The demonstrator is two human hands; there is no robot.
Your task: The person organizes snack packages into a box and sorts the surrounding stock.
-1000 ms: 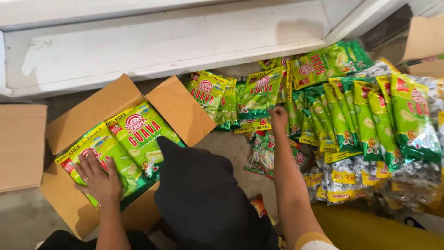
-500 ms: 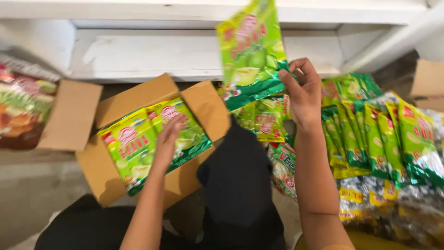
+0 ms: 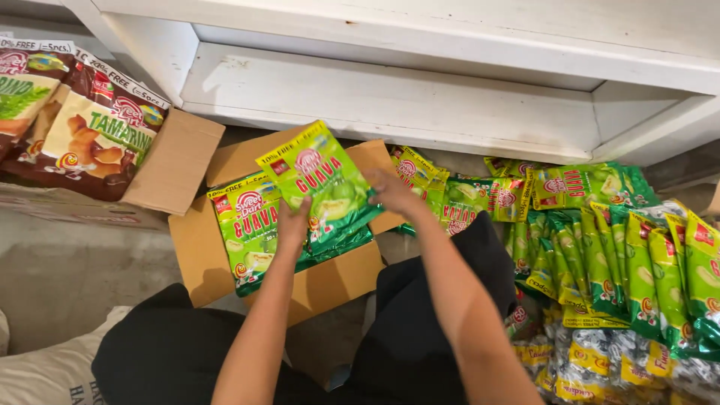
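Over the open cardboard box (image 3: 330,281) we held a green candy packet (image 3: 319,184) w/ both hands. Our left hand (image 3: 292,223) pinched the packet's lower left edge, fingers closed on it. Our right hand (image 3: 391,189) gripped the right edge, thumb side on top, fingers curled under & mostly hidden, so we couldn't tell how far they wrapped.

The packet sat just above the box's middle, tilted, its long axis running from the box's far-left corner toward the near-right one. It lay between the two hands, touching both; the left was nearer the box floor, the right nearer the far flap.

Inside the box, a second green packet (image 3: 251,229) lay flat along the left wall, partly under the held one. Right of the box, a pile of green packets (image 3: 600,247) spread over the floor, w/ silver-wrapped sweets (image 3: 600,360) nearer us. Left of the box, brown packets (image 3: 82,142) rested on another carton (image 3: 176,161). Beyond the box stood a white shelf (image 3: 390,90).
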